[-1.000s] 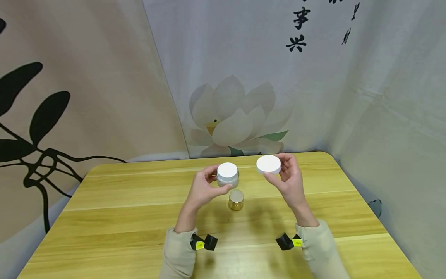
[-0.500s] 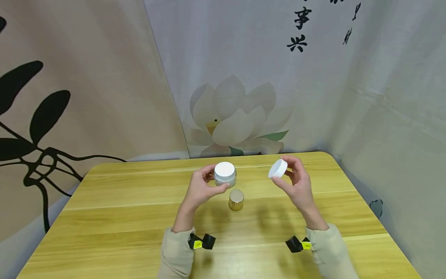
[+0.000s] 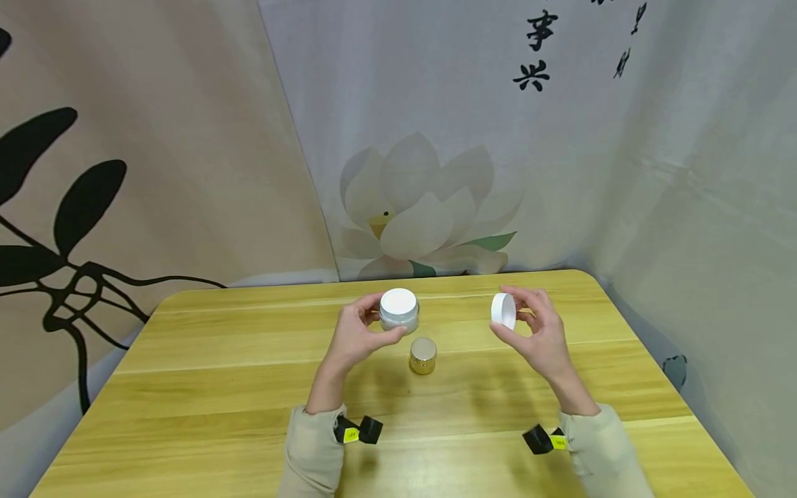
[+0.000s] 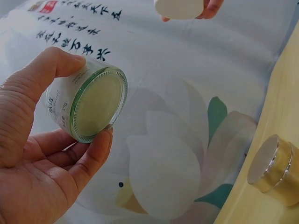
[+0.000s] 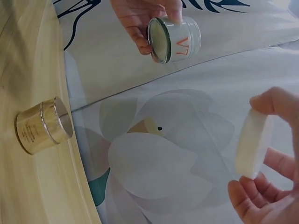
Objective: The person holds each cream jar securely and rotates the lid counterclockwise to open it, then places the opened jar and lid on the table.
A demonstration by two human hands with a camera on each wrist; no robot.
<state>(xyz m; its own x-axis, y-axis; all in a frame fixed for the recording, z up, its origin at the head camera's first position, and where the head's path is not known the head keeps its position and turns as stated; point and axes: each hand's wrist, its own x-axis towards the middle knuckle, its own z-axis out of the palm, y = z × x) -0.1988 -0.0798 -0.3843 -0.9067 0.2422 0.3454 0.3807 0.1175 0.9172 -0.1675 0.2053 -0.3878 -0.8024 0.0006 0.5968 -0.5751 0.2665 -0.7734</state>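
My left hand [image 3: 355, 337] grips a glass cream jar [image 3: 399, 311] between thumb and fingers, above the table. In the left wrist view the jar's thick clear base [image 4: 100, 105] faces the camera; in the right wrist view an orange "V7" shows on its side. The top is white. To the right, my right hand [image 3: 540, 340] pinches a round white lid [image 3: 503, 311] by its edge, tilted nearly on its side and well apart from the jar. Between and below the hands, a small gold jar [image 3: 423, 356] stands upright with its gold cap on.
The wooden table [image 3: 218, 387] has its far edge against a hanging cloth [image 3: 436, 104] printed with a lotus flower and black characters. Black wrist cameras [image 3: 371, 429] are strapped at both sleeves.
The right hand has moved right and slightly toward me, turning the lid from nearly flat to almost upright. The left hand and jar have shifted a little left. The gold jar stays put.
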